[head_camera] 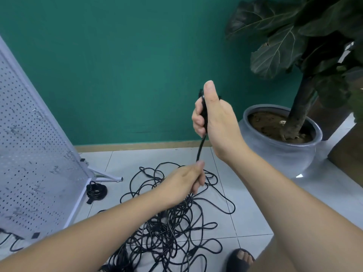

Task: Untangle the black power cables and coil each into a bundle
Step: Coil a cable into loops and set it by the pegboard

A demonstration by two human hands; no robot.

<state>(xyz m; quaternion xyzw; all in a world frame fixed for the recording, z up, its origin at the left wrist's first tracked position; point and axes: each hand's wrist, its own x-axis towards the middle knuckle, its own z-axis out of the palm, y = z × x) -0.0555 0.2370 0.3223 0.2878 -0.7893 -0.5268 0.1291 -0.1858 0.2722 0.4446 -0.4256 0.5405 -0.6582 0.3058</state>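
Note:
A tangle of black power cables (172,228) lies spread on the white tiled floor. My right hand (214,116) is raised in front of the green wall and grips the plug end of one black cable (200,148), thumb pointing up. That cable runs down from it, taut, into my left hand (186,183), which pinches it just above the tangle. Below my left hand the cable drops into the pile. A coiled black cable bundle (96,191) rests on the floor to the left, by the foot of the pegboard.
A white pegboard panel (29,154) on a metal stand leans at the left. A grey pot (280,142) with a large-leafed plant stands at the right by a dark wooden piece. My sandalled foot (240,260) is at the bottom edge.

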